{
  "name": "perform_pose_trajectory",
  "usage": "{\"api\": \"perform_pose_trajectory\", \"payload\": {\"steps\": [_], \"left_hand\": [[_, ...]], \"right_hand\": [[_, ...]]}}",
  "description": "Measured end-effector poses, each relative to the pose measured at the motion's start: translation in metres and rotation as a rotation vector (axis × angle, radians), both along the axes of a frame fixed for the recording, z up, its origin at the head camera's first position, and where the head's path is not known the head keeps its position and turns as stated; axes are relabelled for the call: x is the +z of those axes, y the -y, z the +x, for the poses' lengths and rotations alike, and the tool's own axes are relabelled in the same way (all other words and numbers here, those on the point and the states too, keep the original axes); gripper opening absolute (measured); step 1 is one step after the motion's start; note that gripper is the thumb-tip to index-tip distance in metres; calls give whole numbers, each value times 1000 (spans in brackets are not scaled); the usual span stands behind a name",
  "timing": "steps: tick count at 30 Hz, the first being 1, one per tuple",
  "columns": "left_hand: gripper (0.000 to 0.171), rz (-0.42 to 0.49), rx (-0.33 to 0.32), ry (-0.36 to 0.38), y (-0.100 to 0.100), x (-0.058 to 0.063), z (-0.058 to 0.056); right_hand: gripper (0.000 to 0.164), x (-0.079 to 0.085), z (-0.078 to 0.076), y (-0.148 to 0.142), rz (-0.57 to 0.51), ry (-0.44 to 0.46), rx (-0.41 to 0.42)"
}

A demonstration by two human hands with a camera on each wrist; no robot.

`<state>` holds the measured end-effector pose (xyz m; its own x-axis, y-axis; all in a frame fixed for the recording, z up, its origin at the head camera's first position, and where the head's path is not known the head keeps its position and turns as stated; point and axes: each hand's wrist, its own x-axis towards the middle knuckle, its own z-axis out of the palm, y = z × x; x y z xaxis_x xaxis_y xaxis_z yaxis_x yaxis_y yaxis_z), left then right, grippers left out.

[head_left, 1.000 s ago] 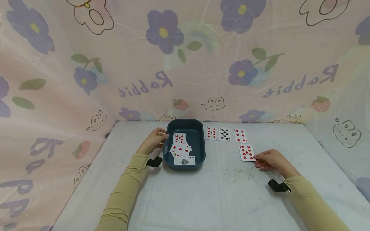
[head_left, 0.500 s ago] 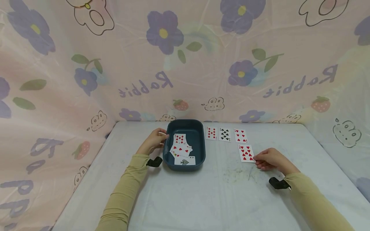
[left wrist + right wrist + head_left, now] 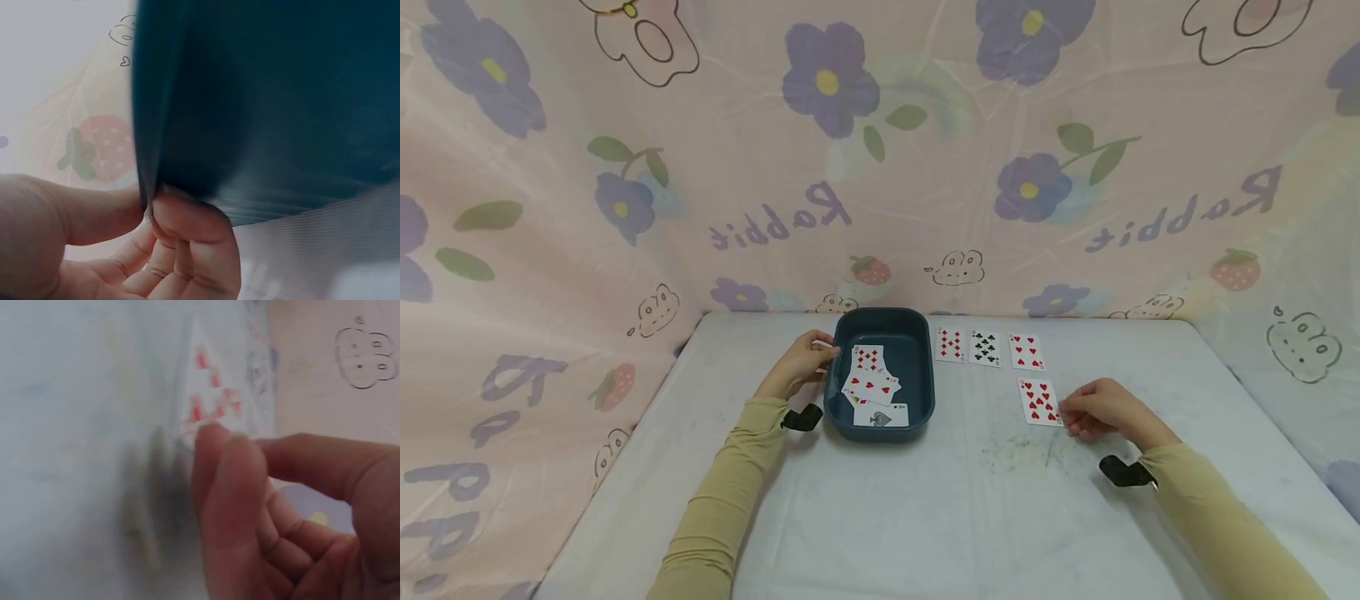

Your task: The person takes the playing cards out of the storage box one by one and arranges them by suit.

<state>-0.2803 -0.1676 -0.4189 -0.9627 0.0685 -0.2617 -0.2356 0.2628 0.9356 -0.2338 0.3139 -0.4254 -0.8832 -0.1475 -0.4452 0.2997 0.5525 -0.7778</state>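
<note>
My left hand (image 3: 801,362) pinches the left rim of a dark blue tray (image 3: 931,375) between thumb and fingers; the left wrist view shows the grip close up. Several playing cards overlap inside the tray, including a red diamonds card (image 3: 869,358), a hearts card (image 3: 872,387) and an ace of spades (image 3: 891,414). At the right, my right hand (image 3: 1101,408) pinches the right edge of a hearts playing card (image 3: 1040,402). In the right wrist view that playing card (image 3: 212,381) extends beyond the fingertips, which hide its near end. This view is blurred.
Behind the held card, three face-up cards form a row along the table's back: diamonds (image 3: 951,344), clubs (image 3: 985,348) and hearts (image 3: 1027,352). A patterned curtain (image 3: 910,167) rises behind the white table (image 3: 880,517). Dark smudges mark the tabletop.
The hearts card at my right hand has shifted slightly toward me, away from the back row. My right hand has risen a little in view. The left hand and tray keep their places.
</note>
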Motion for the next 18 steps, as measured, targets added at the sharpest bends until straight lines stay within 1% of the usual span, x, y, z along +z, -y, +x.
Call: {"api": "perform_pose_trajectory", "payload": {"steps": [3, 5, 8, 13, 15, 18], "left_hand": [[30, 4, 1, 2, 0, 1, 0], [30, 7, 2, 9, 0, 1, 0], [30, 0, 3, 19, 1, 0, 0], [29, -6, 2, 19, -1, 1, -1], [29, -6, 0, 15, -1, 1, -2], [28, -5, 5, 20, -1, 0, -1]], "right_hand": [[31, 10, -6, 4, -3, -74, 31], [35, 17, -11, 12, -32, -112, 58], [39, 28, -19, 28, -97, -166, 138], [38, 45, -32, 72, -198, -227, 255], [38, 53, -36, 94, -233, -231, 283], [38, 63, -42, 126, -259, -228, 324]]}}
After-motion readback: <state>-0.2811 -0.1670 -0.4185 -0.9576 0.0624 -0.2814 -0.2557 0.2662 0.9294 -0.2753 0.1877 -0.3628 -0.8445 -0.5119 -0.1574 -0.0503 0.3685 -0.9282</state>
